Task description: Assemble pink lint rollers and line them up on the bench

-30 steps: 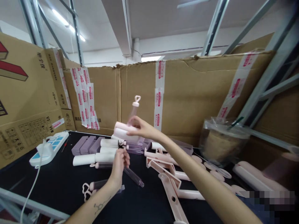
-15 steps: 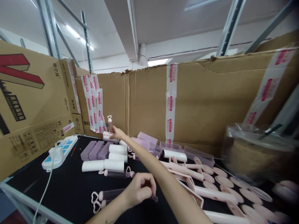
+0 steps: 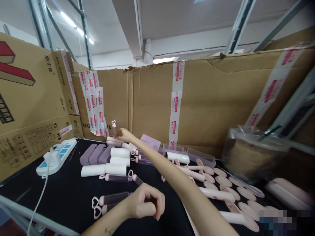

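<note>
At the back left my right hand point(image 3: 126, 135) reaches out beside a slim clear tube point(image 3: 114, 131) with a pink heart-shaped ring on top. The tube stands upright by a pale roll point(image 3: 114, 141). A small gap shows between it and my parted fingers. Closer to me, my left hand point(image 3: 148, 201) is curled, its palm turned down; whatever lies inside the fingers is hidden. It overlaps a tilted heart-ring tube point(image 3: 138, 180), and I cannot tell whether it grips it. Another heart-ring tube point(image 3: 115, 198) lies just left of it.
White rolls point(image 3: 115, 169) and lilac boxes point(image 3: 94, 154) sit on the black table. Right are pink handled parts point(image 3: 216, 194) and discs point(image 3: 247, 193), with a plastic-wrapped container point(image 3: 248, 157) behind. A power strip point(image 3: 56, 157) lies left; a cardboard wall point(image 3: 152, 101) closes the back.
My right hand has drawn away from the upright tube, to the right. My left hand stays curled, and the tube end that showed beside it is now out of sight. The view has shifted slightly.
</note>
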{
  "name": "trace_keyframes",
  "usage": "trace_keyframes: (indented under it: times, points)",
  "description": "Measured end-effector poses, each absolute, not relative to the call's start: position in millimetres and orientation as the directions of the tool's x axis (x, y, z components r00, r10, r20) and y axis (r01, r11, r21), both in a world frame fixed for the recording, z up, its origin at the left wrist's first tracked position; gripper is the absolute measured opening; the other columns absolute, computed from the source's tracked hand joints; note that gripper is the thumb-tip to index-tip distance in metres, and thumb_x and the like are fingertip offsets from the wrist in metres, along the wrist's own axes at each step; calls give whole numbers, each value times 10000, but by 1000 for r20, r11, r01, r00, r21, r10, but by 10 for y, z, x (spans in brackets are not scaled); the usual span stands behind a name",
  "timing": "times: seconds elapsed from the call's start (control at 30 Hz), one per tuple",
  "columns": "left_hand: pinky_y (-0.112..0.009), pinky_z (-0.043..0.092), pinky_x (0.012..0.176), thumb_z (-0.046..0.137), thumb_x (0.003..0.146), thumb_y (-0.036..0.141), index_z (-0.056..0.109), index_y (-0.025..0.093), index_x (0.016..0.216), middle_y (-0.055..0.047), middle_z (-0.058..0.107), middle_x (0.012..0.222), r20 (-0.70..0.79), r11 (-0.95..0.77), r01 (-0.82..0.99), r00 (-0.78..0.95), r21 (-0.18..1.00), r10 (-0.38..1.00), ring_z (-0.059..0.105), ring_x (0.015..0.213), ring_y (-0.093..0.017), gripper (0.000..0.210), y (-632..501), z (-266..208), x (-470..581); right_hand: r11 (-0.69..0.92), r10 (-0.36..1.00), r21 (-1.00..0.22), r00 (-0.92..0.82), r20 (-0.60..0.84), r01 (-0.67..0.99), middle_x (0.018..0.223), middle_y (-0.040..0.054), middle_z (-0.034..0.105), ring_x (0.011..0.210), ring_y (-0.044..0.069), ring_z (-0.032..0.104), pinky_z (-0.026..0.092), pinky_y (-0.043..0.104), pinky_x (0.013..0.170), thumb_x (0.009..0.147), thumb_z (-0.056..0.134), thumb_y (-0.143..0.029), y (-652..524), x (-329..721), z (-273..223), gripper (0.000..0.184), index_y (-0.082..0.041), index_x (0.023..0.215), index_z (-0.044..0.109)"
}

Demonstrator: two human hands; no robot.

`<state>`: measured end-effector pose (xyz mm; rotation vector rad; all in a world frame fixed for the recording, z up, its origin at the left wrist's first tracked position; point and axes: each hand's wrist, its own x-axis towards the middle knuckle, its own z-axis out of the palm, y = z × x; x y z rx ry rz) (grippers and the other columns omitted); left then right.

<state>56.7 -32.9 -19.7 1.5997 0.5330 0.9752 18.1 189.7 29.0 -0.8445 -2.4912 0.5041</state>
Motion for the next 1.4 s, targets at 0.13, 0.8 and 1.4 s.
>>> trace_keyframes:
  times: [0.13, 0.8, 1.4]
  points:
    - [-275, 275, 516, 538, 620, 268, 488, 181, 433, -45, 481, 519, 309, -274, -149, 564, 950, 765, 412, 515, -140, 212, -330, -195, 563, 733, 669, -412, -683, 293, 541, 1142, 73, 570, 946, 188, 586, 498, 392, 797, 886, 514, -300, 1844, 817, 550, 273, -170, 1124, 546]
    - [-183, 245, 429, 455, 626, 164, 422, 168, 582, 55, 376, 560, 114, -120, -445, -41, 888, 993, 256, 424, -47, 55, -119, -142, 336, 547, 837, -198, -533, 123, 813, 711, 54, 670, 625, 226, 594, 368, 294, 541, 729, 591, -416, 368, 2781, 222, 191, -236, 723, 655]
    - [-340, 408, 843, 627, 762, 358, 515, 193, 1094, -75, 597, 985, 162, -111, -175, 309, 978, 937, 564, 935, -205, 387, -239, -317, 736, 750, 654, -524, -575, 492, 404, 831, 40, 602, 746, 161, 573, 457, 273, 669, 867, 507, -301, 185, 2659, 124, 128, -197, 892, 577]
